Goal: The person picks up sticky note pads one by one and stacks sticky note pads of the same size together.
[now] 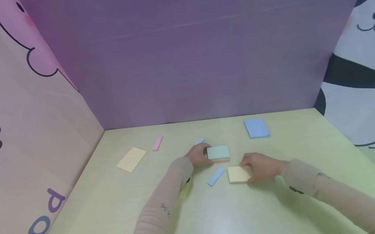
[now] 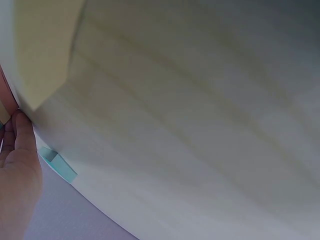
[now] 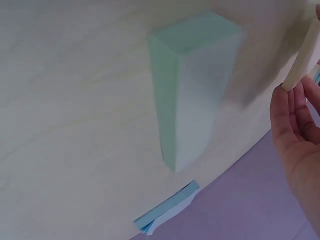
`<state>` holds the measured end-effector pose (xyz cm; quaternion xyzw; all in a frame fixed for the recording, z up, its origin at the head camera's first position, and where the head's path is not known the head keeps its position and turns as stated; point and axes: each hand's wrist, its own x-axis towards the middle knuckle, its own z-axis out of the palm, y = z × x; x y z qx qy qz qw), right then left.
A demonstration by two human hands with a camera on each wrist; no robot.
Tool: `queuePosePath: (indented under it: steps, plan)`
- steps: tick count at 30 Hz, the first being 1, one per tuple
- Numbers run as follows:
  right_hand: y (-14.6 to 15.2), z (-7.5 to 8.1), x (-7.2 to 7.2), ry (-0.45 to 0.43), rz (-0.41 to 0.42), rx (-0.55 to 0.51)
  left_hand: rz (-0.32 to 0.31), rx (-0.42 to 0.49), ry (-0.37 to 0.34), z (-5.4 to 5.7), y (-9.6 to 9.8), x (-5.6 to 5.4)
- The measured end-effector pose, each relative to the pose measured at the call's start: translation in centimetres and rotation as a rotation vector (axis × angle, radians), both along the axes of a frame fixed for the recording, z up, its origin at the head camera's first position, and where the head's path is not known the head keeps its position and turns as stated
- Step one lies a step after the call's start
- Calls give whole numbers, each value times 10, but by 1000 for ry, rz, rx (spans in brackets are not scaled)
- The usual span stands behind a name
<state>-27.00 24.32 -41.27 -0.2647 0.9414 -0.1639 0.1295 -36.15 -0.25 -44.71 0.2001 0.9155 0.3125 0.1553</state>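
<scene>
Near the middle of the table, my left hand [image 1: 199,155] grips the left side of a small stack of sticky note pads. A mint green pad [image 1: 218,152] lies on top of it, with a pinkish edge below. In the left wrist view, the fingers of the left hand [image 2: 20,150] reach the reddish side of this stack [image 2: 6,97]. My right hand [image 1: 263,167] pinches a pale yellow sticky note pad [image 1: 238,174] by its right side. From the right wrist view, that pad [image 3: 301,57] stands edge-on between thumb and fingers.
Blue strips [image 1: 216,176] [image 1: 199,140] lie around the left hand, and a yellow strip [image 1: 185,189] is partly under the left forearm. A green pad [image 3: 195,90] lies by the right wrist. Farther out are a blue pad [image 1: 257,128], pink strip [image 1: 157,143] and cream pad [image 1: 132,159].
</scene>
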Motion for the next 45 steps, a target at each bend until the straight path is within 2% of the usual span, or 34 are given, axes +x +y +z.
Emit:
queuePosePath:
  steps: [6, 14, 20, 26, 37, 43, 45]
  plan:
    - [2, 5, -6, 40, 32, -8, 0, 10, 3, 0, 0, 0]
    - [3, 9, -12, 6, 33, -94, -1, 4, 9, 0, 0, 1]
    - [-4, 13, -17, 15, 40, -123, 19, -1, -7, 2, 0, 2]
    - [-6, 16, -26, 47, 34, -115, 19, 0, -2, 0, 0, 0]
    - [-16, 30, -38, 22, -17, -123, 12, 8, 4, 1, 1, 2]
    - [-21, 33, -46, 53, 12, -122, -2, 12, 17, 1, 0, 2]
    - [-23, 33, -49, 58, 15, -117, -19, 3, 41, 1, 0, 2]
